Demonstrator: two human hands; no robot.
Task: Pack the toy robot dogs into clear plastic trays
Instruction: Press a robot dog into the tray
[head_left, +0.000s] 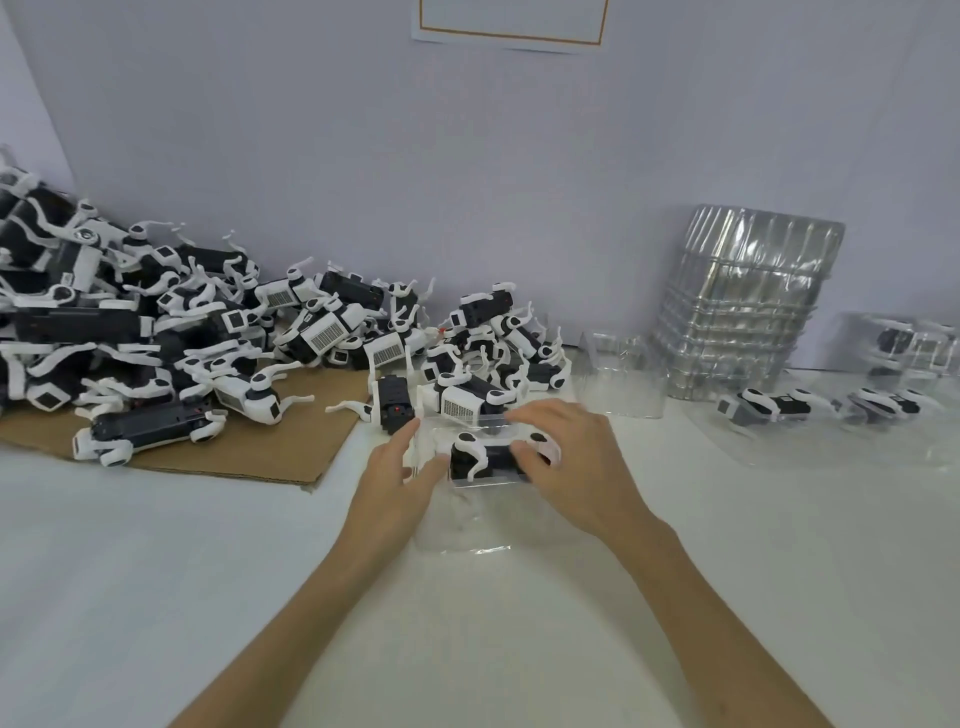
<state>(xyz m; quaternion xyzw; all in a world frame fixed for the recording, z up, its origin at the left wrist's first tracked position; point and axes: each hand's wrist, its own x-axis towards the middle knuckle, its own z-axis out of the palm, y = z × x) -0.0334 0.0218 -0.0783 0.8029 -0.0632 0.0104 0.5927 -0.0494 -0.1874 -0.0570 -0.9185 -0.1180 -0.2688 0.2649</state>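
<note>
A black-and-white toy robot dog (485, 457) lies on its side inside a clear plastic tray (467, 525) at the table's middle. My left hand (397, 480) touches the dog's left end with its fingers spread along the tray's left side. My right hand (571, 462) covers the dog's right end, fingers curled over it. A large pile of loose robot dogs (197, 322) fills the left and back of the table.
A brown cardboard sheet (244, 452) lies under the pile. A tall stack of empty clear trays (743, 306) leans at the back right. One empty tray (621, 374) stands before it. Packed trays with dogs (826, 410) sit at the right on the white table.
</note>
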